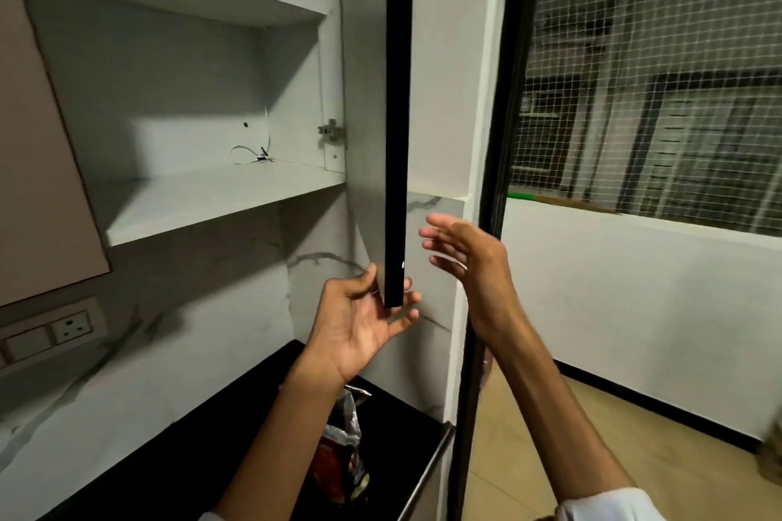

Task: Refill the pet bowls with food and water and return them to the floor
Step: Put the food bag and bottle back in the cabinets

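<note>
Two hands at the cabinet door: left hand pinches its dark bottom edge, right hand spread loose.

Black door edge — white shelves.

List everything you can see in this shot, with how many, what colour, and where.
cabinet door: one, black edge, open, centre
shelves: two, white, inside cabinet, upper left
cable: one, white, on lower shelf
hinge: one, metal, cabinet's right wall
socket: one, white, wall at left
food bag: one, red and silver, opened, on black counter
netting: one, white, window at right
left hand: one, grips door's bottom corner
right hand: one, fingers spread, right of door, touching nothing
</note>
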`<action>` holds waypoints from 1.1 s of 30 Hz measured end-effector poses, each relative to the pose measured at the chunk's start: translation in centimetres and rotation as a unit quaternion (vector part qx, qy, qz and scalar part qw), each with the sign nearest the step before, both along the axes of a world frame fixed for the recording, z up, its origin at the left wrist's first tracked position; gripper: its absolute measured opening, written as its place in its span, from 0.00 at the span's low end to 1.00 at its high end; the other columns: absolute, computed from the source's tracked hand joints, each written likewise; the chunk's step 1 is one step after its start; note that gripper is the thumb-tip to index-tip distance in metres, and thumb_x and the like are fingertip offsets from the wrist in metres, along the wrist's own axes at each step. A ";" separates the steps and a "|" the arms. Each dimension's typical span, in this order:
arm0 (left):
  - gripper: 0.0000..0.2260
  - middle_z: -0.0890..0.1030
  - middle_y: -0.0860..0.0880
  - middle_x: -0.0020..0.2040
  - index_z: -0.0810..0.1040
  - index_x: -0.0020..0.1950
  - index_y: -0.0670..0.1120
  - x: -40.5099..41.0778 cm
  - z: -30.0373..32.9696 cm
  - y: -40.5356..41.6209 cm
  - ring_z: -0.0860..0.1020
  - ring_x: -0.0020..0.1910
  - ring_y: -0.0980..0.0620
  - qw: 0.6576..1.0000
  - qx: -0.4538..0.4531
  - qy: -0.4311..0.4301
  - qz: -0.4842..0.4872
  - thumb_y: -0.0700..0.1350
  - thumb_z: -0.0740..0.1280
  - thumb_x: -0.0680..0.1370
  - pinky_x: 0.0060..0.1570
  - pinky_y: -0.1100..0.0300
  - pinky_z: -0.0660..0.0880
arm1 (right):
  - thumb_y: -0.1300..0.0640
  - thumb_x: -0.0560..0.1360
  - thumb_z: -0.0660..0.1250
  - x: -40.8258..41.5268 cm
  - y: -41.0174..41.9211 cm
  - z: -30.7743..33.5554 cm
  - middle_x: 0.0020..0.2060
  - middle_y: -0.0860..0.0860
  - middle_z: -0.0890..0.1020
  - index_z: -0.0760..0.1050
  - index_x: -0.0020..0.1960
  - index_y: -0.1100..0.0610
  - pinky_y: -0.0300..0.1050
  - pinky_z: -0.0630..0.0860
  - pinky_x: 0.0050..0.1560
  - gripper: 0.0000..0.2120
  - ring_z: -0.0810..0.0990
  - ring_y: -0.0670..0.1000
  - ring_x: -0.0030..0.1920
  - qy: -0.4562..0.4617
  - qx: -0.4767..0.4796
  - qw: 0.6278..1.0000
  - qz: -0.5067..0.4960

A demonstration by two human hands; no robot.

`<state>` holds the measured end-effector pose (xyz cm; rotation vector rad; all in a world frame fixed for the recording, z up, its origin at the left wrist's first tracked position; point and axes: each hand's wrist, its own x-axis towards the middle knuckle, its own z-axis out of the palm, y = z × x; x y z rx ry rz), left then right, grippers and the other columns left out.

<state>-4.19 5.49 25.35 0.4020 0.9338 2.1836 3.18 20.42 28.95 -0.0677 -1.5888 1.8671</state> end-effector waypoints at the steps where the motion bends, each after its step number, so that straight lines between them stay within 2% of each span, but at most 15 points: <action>1: 0.17 0.80 0.41 0.43 0.83 0.44 0.41 0.2 0.0 0.9 0.79 0.44 0.42 1.000 0.002 0.007 -0.005 0.46 0.58 0.82 0.48 0.50 0.75 | 0.47 0.76 0.66 0.5 0.5 0.4 0.53 0.57 0.88 0.84 0.59 0.58 0.54 0.79 0.62 0.20 0.85 0.58 0.56 0.008 0.008 1.000 -0.009; 4: 0.14 0.83 0.41 0.46 0.82 0.46 0.43 1.2 0.1 4.0 0.80 0.43 0.44 1.000 -0.008 0.015 -0.007 0.45 0.58 0.82 0.46 0.50 0.75 | 0.46 0.77 0.64 2.0 1.9 1.3 0.53 0.56 0.88 0.84 0.59 0.57 0.52 0.80 0.60 0.20 0.86 0.59 0.55 0.031 0.026 0.999 -0.033; 7: 0.09 0.85 0.42 0.50 0.79 0.54 0.44 1.7 0.1 6.9 0.81 0.47 0.44 1.000 -0.011 -0.012 -0.011 0.44 0.60 0.81 0.44 0.51 0.76 | 0.49 0.82 0.62 3.0 3.0 1.8 0.51 0.53 0.88 0.84 0.59 0.58 0.41 0.82 0.52 0.17 0.86 0.49 0.51 0.048 0.045 0.996 -0.063; 9: 0.09 0.86 0.43 0.50 0.78 0.56 0.44 2.0 0.0 9.1 0.81 0.49 0.44 1.000 -0.019 -0.018 -0.016 0.44 0.61 0.81 0.44 0.52 0.76 | 0.50 0.84 0.62 3.5 4.1 2.0 0.52 0.58 0.88 0.84 0.59 0.61 0.37 0.80 0.47 0.18 0.85 0.49 0.50 0.054 0.053 0.993 -0.089; 11: 0.08 0.85 0.44 0.51 0.78 0.56 0.45 2.0 -0.1 11.1 0.81 0.51 0.45 0.999 -0.029 -0.011 -0.018 0.44 0.60 0.82 0.44 0.53 0.77 | 0.48 0.81 0.65 4.0 5.5 2.0 0.54 0.62 0.86 0.83 0.59 0.63 0.41 0.79 0.49 0.20 0.84 0.51 0.51 0.061 0.070 0.989 -0.113; 14: 0.08 0.83 0.43 0.56 0.77 0.58 0.45 1.7 0.2 13.9 0.80 0.56 0.43 0.998 -0.052 0.009 -0.021 0.43 0.60 0.83 0.45 0.53 0.77 | 0.53 0.80 0.72 3.9 7.8 1.7 0.54 0.53 0.87 0.84 0.61 0.59 0.50 0.82 0.58 0.13 0.85 0.51 0.57 0.065 0.116 0.975 -0.178; 16: 0.08 0.83 0.45 0.53 0.76 0.59 0.44 1.4 0.3 15.7 0.80 0.52 0.44 0.997 -0.072 0.016 -0.016 0.43 0.61 0.83 0.44 0.53 0.77 | 0.58 0.79 0.74 3.4 9.3 1.3 0.54 0.51 0.88 0.84 0.60 0.58 0.56 0.83 0.61 0.11 0.86 0.53 0.57 0.077 0.142 0.962 -0.219; 18: 0.11 0.83 0.46 0.50 0.76 0.64 0.43 1.4 0.5 17.3 0.81 0.46 0.47 0.995 -0.089 0.029 -0.018 0.43 0.60 0.83 0.44 0.54 0.78 | 0.59 0.78 0.74 2.8 11.0 1.1 0.54 0.50 0.88 0.84 0.61 0.58 0.57 0.83 0.60 0.11 0.86 0.51 0.57 0.078 0.158 0.949 -0.260; 21: 0.17 0.82 0.43 0.56 0.73 0.71 0.40 1.0 0.6 19.7 0.82 0.43 0.49 0.992 -0.109 0.054 -0.015 0.45 0.62 0.84 0.41 0.55 0.79 | 0.58 0.79 0.74 2.1 13.5 1.1 0.54 0.49 0.88 0.85 0.61 0.57 0.57 0.84 0.59 0.12 0.87 0.49 0.56 0.068 0.169 0.938 -0.296; 25: 0.16 0.81 0.42 0.59 0.75 0.67 0.41 0.4 0.6 22.1 0.84 0.43 0.47 0.993 -0.108 0.054 -0.007 0.47 0.66 0.82 0.36 0.56 0.81 | 0.56 0.79 0.74 1.4 16.2 1.1 0.52 0.46 0.88 0.85 0.60 0.54 0.57 0.84 0.58 0.11 0.87 0.48 0.53 0.047 0.176 0.930 -0.320; 28: 0.11 0.81 0.40 0.61 0.76 0.61 0.43 0.1 0.7 23.5 0.84 0.45 0.45 0.992 -0.109 0.061 -0.007 0.47 0.67 0.82 0.39 0.54 0.81 | 0.55 0.79 0.74 1.1 17.7 1.2 0.51 0.45 0.88 0.85 0.61 0.54 0.55 0.85 0.56 0.11 0.87 0.46 0.52 0.034 0.188 0.923 -0.333; 30: 0.06 0.81 0.40 0.60 0.76 0.56 0.45 -0.4 0.9 24.3 0.84 0.45 0.45 0.992 -0.108 0.067 -0.011 0.46 0.67 0.82 0.41 0.52 0.81 | 0.54 0.79 0.74 0.7 18.6 1.3 0.49 0.43 0.88 0.85 0.61 0.53 0.53 0.85 0.56 0.11 0.87 0.45 0.51 0.028 0.195 0.919 -0.342; 33: 0.08 0.82 0.42 0.55 0.76 0.58 0.43 -0.8 1.0 25.4 0.84 0.46 0.45 0.991 -0.109 0.073 -0.016 0.46 0.67 0.82 0.42 0.53 0.81 | 0.52 0.79 0.73 0.2 19.8 1.4 0.48 0.42 0.87 0.85 0.60 0.51 0.53 0.84 0.56 0.11 0.87 0.46 0.51 0.018 0.202 0.915 -0.350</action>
